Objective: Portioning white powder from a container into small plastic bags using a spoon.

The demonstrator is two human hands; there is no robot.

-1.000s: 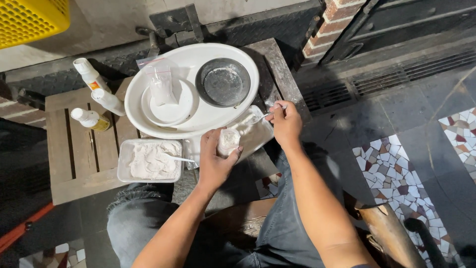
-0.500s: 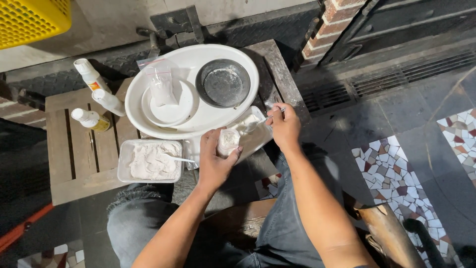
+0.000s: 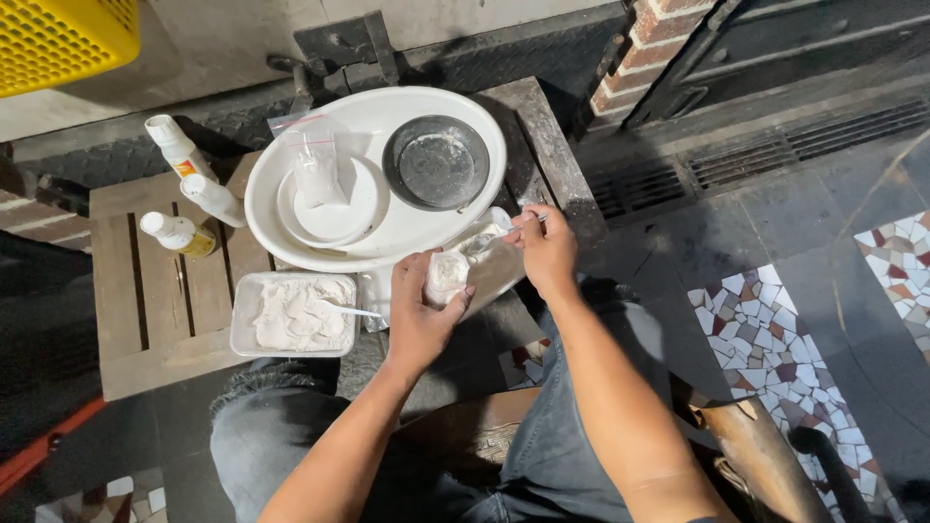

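Bottles [image 3: 189,199]: three white ones with coloured labels, lying on the slatted wooden table [image 3: 145,320], well left of both hands. Clear plastic bag [image 3: 312,165] with white powder sits in a small white dish [image 3: 334,208] on the big white tray [image 3: 387,232], just above the left hand. Dark round metal bowl [image 3: 436,163] on the same tray, above the right hand. Rectangular container [image 3: 294,315] of white paste with a spoon in it, just left of the left hand. Yellow crate [image 3: 63,39] far upper left.

Left hand [image 3: 418,315]: fingers curled around a small white cup [image 3: 448,274], gripping it. Right hand [image 3: 547,247]: pinching a thin spoon [image 3: 489,237], tip pointed at the cup. Cup sits between the hands, at the tray's near edge.
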